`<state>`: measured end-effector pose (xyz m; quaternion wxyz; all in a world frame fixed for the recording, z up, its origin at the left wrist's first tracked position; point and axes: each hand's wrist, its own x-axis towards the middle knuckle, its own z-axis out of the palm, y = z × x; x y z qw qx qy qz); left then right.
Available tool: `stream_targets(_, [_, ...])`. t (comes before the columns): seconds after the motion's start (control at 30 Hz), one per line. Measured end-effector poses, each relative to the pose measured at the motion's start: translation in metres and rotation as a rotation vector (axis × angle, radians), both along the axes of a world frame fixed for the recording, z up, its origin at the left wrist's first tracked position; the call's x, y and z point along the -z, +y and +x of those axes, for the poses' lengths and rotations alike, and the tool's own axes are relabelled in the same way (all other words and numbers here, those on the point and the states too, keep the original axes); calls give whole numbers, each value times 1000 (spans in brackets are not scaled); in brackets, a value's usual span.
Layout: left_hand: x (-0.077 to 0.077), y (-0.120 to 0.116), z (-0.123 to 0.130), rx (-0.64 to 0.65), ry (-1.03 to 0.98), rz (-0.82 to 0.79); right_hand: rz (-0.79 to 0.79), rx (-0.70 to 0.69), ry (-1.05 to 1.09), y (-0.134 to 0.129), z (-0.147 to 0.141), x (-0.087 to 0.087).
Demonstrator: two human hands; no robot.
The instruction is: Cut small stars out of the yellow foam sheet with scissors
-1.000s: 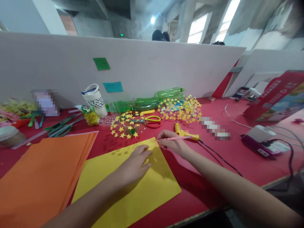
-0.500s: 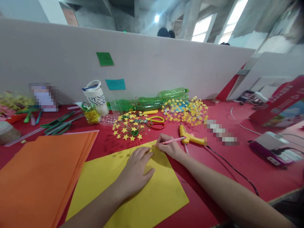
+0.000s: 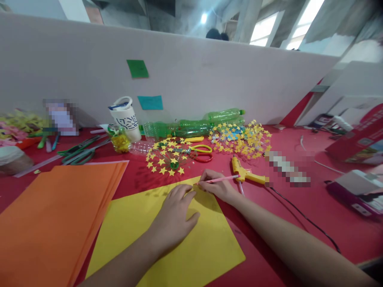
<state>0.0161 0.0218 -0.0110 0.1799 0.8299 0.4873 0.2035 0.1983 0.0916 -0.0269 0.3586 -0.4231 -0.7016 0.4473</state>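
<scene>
A sheet of yellow paper (image 3: pixel 209 235) lies at an angle on the red table. My left hand (image 3: pixel 176 213) rests on it with the fingers stretched forward and the thumb apart. Near the sheet's far corner, my right hand (image 3: pixel 217 185) pinches a pink pencil (image 3: pixel 223 179), its tip down by the paper close to my left fingertips. Just beyond the corner is a clear plastic piece covered with yellow paper stars (image 3: pixel 163 161). To the right of my right hand lies a yellow glue gun (image 3: pixel 247 173) with a dark cord.
Orange paper sheets (image 3: pixel 56 211) are stacked at the left. Behind are scissors (image 3: pixel 202 153), green plastic bottles (image 3: pixel 194 128), another starred piece (image 3: pixel 248 139) and a white cup (image 3: pixel 127 119). A power strip (image 3: pixel 356 197) sits at the right. A white partition (image 3: pixel 191 79) rises behind the table.
The whole view has shifted, so most things sit slightly further right. Both hands keep about the same place on the yellow paper, with the pencil still in my right hand.
</scene>
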Motion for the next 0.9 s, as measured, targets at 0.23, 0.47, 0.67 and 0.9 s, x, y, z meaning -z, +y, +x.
stream_targets(0.23, [0, 0, 0, -1, -1, -14, -40, -36, 39, 2, -1, 2])
stream_targets(0.47, [0, 0, 0, 3, 4, -5, -45, -6, 44, 3, -2, 3])
stream_targets(0.67, [-1, -1, 1, 2, -9, -10, -44, 55, 75, 4, -5, 6])
stream_targets(0.9, [4, -1, 1, -51, 26, 12, -45, 79, 67, 3, -5, 4])
